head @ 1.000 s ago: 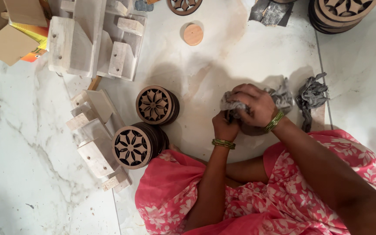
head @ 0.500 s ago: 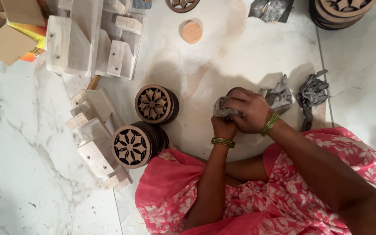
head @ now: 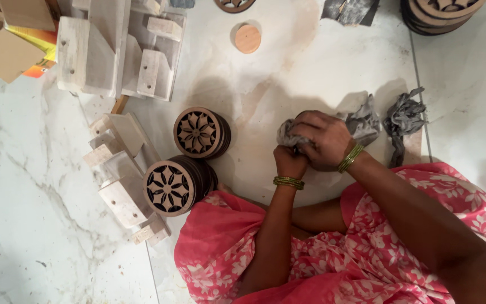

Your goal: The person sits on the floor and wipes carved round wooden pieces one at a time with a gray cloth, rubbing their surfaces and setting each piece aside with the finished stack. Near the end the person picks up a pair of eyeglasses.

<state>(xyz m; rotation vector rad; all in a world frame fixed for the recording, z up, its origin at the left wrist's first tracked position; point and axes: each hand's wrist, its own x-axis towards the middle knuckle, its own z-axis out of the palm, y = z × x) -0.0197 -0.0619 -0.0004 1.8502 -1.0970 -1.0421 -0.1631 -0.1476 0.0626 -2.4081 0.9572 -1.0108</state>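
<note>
Right hand [head: 323, 141] arched over the work near frame centre, knuckles up, fingers curled down and clenched on a grey rag [head: 288, 134] that bunches out at its 9 o'clock edge. Left hand [head: 289, 162] tucked just beneath, at the right hand's 7 o'clock, closed into a fist and pressed against the right palm (whatever sits inside that fist stays hidden). Both wrists ringed with green-gold bangles, forearms rising from a pink floral lap.

More grey cloth [head: 365, 121] crumpled at the right hand's 2 o'clock, touching its back; a twisted grey rag [head: 403, 121] lying apart further toward 3 o'clock.

At 9 o'clock from the hands, two stacks of round carved wooden coasters [head: 198, 132] on edge, the lower stack [head: 170, 187] near the knee. Beyond them, whitewashed wooden holders [head: 120, 169], unfilled. A plain wooden disc [head: 247, 39] at 12 o'clock on the marble floor [head: 29, 225].
</note>
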